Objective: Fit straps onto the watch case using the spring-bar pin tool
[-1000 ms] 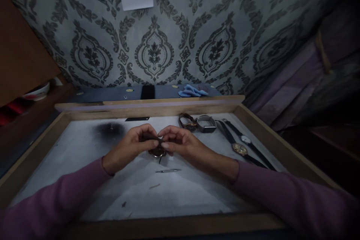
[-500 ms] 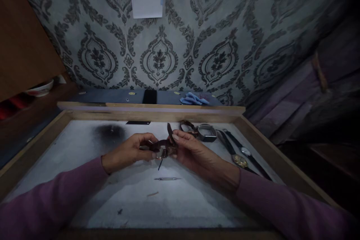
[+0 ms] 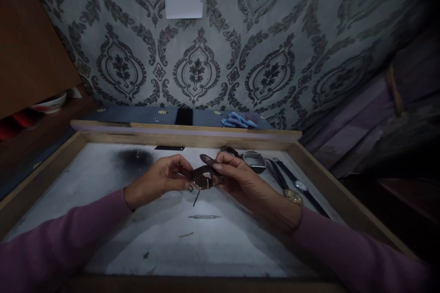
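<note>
Between my two hands, above the white tray surface, is a wristwatch [image 3: 202, 182] with a dark brown strap. My left hand [image 3: 168, 176] pinches its left side between thumb and fingers. On the other side, my right hand [image 3: 237, 175] grips the strap, whose rounded free end points up and left past the thumb. A thin dark stick-like piece [image 3: 196, 198] shows just below the watch. Farther down lies a slim metal spring bar tool [image 3: 204, 217].
Wooden rims [image 3: 192, 132] frame the tray. At its right lie a gold-faced watch [image 3: 293, 197], a white-faced watch [image 3: 301, 186] and a grey square watch case [image 3: 254, 161]. A black flat strip [image 3: 169, 148] lies at the back. Behind the rim are a blue cloth [image 3: 238, 120] and a black phone-like slab [image 3: 184, 116].
The watch has turned in my hands, and the strap's free end has tipped from upright toward the left. My view has shifted slightly.
</note>
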The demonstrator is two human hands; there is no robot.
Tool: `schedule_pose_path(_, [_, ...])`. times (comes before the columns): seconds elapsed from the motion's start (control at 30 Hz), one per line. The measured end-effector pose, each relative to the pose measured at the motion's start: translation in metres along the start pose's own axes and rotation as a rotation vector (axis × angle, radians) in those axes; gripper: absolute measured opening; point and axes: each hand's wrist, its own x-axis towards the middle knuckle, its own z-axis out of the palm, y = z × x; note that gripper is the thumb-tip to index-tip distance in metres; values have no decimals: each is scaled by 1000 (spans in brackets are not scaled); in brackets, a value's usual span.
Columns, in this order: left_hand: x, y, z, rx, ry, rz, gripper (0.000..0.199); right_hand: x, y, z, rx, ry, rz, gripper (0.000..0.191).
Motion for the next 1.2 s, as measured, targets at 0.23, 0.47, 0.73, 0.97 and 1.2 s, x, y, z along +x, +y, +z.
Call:
schedule_pose_path(0.23, [-1, -2, 3, 129, -5, -24, 29, 3, 8, -2, -7, -34, -18, 37])
schedule_pose_path(0.47, [1, -2, 6, 344, 81, 60, 17, 4, 10, -3, 10, -71, 7, 32])
schedule_pose_path(0.73, [-2, 3, 3, 568, 58, 175, 12, 4, 12, -5, -205, -130, -41, 30])
schedule_pose_path(0.97, [-6, 5, 3, 851, 1, 330, 7, -1, 8, -4, -446, -198, 54, 34])
schedule_pose_path(1.2, [-13, 6, 14, 1131, -76, 392, 6, -6, 10, 1, -476, -222, 105, 27])
